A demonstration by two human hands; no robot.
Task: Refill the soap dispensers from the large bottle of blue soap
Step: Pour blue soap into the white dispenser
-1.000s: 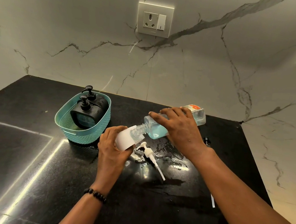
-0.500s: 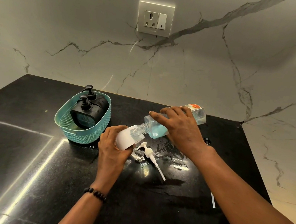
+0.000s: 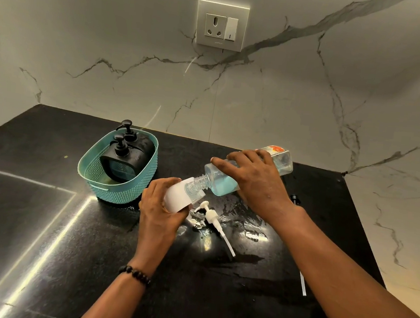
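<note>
The right hand [image 3: 258,181] tips the large clear plastic bottle of blue soap [image 3: 224,183] into the small white dispenser [image 3: 178,196] gripped by the left hand [image 3: 160,213]; its white pump [image 3: 212,215] lies on the wet black tabletop [image 3: 44,219]. Two black dispensers [image 3: 124,158] wait in the far-left teal basket [image 3: 129,189], apparently unfilled.

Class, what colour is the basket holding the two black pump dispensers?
Teal, with a woven-look texture; the basket shows best in the head view.

left hand [image 3: 159,209] curled in a grip, thumb up, right hand [image 3: 255,180] palm-down, fingers wrapped, both forearms angled inward
</note>
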